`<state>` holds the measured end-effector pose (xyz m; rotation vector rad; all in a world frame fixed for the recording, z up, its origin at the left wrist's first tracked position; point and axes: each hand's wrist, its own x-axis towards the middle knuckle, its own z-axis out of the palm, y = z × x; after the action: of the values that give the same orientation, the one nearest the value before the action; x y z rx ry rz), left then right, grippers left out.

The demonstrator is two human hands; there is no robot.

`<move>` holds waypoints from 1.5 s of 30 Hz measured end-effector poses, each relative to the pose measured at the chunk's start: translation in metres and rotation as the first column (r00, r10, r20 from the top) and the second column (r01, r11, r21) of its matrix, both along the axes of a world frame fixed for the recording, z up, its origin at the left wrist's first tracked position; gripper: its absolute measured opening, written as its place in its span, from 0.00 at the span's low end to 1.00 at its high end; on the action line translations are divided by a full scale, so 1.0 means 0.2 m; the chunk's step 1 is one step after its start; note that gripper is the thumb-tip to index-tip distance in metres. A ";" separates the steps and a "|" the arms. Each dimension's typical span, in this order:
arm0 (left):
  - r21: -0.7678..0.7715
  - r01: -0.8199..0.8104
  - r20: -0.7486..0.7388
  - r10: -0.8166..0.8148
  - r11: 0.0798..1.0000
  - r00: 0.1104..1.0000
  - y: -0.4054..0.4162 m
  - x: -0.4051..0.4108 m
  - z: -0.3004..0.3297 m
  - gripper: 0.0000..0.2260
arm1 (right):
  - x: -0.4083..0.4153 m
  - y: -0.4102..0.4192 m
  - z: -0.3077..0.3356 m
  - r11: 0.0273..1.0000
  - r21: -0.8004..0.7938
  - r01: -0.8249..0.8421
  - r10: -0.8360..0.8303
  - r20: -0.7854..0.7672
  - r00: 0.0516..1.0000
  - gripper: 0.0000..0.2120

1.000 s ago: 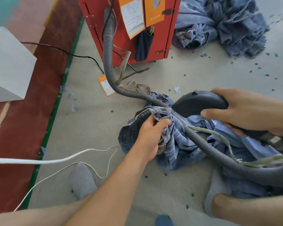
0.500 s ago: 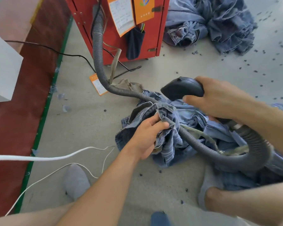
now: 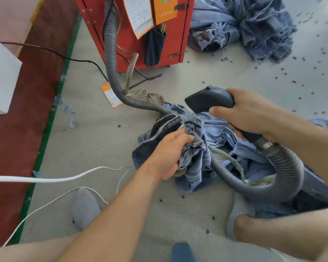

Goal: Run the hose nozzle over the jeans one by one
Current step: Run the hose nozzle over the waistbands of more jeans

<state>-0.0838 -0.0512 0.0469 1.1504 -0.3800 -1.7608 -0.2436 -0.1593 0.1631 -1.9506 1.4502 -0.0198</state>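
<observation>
The crumpled blue denim jeans (image 3: 195, 148) are lying in a heap on the grey concrete floor (image 3: 95, 140) at the centre of the frame. They are soft and limp and will sag wherever unsupported, so the thick waistband hem is probably the firmest hold. The left hand (image 3: 169, 154) is gripping that bunched edge with curled fingers. The right hand (image 3: 252, 114) is wrapping around the dark plastic hose nozzle (image 3: 206, 100), which is hovering just above the denim, though contact is hard to judge. The ribbed grey hose (image 3: 284, 171) is stiff and springy, looping across the fabric at lower right and resisting tight turns. Open floor is lying left of the heap; the red metal cabinet (image 3: 176, 35) and another blue denim pile (image 3: 254, 25) are crowding the top.
</observation>
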 end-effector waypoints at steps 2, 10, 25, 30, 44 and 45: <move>0.011 -0.004 -0.014 0.004 1.000 1.000 -0.01 0.00 0.02 0.17 | -0.04 -0.02 0.03 1.000 0.010 -0.002 0.002 0.009 1.000 0.06; 0.051 0.015 -0.067 -0.012 0.999 0.998 0.00 0.06 -0.01 0.14 | -0.03 0.01 0.03 0.987 0.150 -0.065 0.060 0.037 0.998 0.07; 0.043 -0.048 -0.046 0.050 0.998 0.998 0.02 0.09 -0.03 0.19 | -0.05 -0.03 0.04 0.999 -0.044 0.016 -0.017 -0.005 1.000 0.08; 0.040 -0.080 0.337 0.062 0.996 0.940 -0.04 0.12 -0.03 0.05 | -0.15 -0.03 0.08 0.998 -0.013 0.055 -0.054 0.095 0.994 0.10; 0.117 -0.064 0.412 0.010 0.991 0.911 -0.07 -0.01 0.05 0.23 | 0.04 0.11 -0.15 0.944 -0.190 -0.271 0.251 -0.124 0.960 0.23; 0.112 -0.026 0.393 -0.021 0.993 0.919 -0.08 -0.01 0.07 0.23 | 0.05 0.11 -0.16 0.938 -0.195 -0.285 0.262 -0.135 0.955 0.24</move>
<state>-0.0866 -0.0675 0.0600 1.5953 -0.5206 -1.5583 -0.2336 -0.1375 0.1310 -2.3488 1.2713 0.0589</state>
